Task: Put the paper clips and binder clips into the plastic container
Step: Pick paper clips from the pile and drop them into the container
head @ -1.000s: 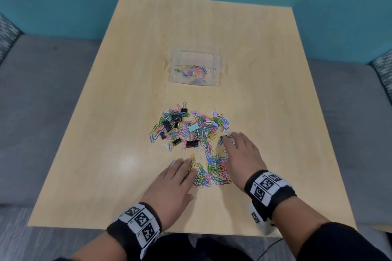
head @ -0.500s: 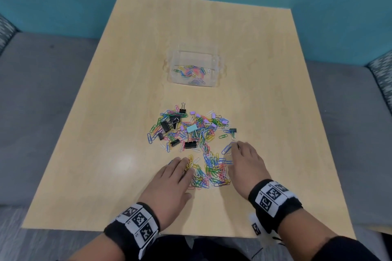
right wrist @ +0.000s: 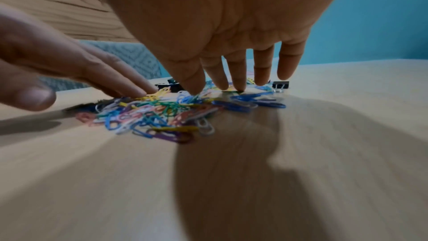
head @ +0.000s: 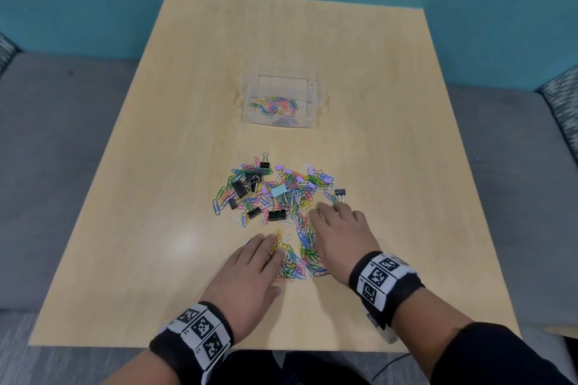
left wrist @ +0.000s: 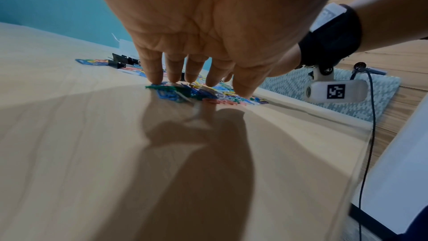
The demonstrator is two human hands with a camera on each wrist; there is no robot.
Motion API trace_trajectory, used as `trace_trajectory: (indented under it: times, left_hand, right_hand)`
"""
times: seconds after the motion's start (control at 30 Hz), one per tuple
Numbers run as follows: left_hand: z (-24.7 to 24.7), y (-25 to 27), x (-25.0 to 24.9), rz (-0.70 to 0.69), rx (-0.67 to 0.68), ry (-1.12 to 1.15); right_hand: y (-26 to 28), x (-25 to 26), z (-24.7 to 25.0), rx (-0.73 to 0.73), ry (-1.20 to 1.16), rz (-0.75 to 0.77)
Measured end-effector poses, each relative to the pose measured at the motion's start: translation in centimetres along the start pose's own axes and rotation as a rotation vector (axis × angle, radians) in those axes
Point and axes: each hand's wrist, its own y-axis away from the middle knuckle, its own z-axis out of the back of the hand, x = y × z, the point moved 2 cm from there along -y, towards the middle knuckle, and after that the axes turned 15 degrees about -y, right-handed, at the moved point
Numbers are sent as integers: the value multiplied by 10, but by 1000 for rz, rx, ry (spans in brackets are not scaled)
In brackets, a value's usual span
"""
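Note:
A spread of coloured paper clips [head: 281,194] mixed with black, lilac and mint binder clips [head: 276,215] lies mid-table. A smaller heap of paper clips [head: 300,256] [right wrist: 159,114] sits between my hands near the front edge. My left hand [head: 250,266] lies flat, fingers straight, fingertips [left wrist: 154,78] pressing the heap's left side. My right hand [head: 339,228] lies flat on the heap's right side, its fingertips [right wrist: 238,85] touching clips. The clear plastic container [head: 250,109] stands farther back, with several paper clips inside.
The light wooden table [head: 391,166] has bare surface left and right of the clips. One black binder clip [head: 340,194] [right wrist: 280,85] lies just beyond my right fingers. A grey bench and teal wall surround the table.
Both hands have dragged a heap of paper clips toward the front edge, away from the main spread. The right hand pulled back, uncovering a black binder clip.

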Motion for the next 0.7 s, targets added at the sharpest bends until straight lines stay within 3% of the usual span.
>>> trace_trajectory:
  times: [0.13,0.3,0.47,0.6,0.7]
  left_hand:
    - [-2,0,0,3,2,-8]
    - [1,0,1,-8,-2,11]
    - [6,-3,-2,75,-10,38]
    - [4,-5,-7,25,-21,73]
    - [1,9,14,239,-50,235]
  right_hand:
    - [-4,-4,1,-56,3,-101]
    - [11,9,-1,-44,-39,81]
    - [12,1,-8,-65,-143,8]
    - [21,14,-21,37,-189,128]
    - [39,3,-18,-31,-285,78]
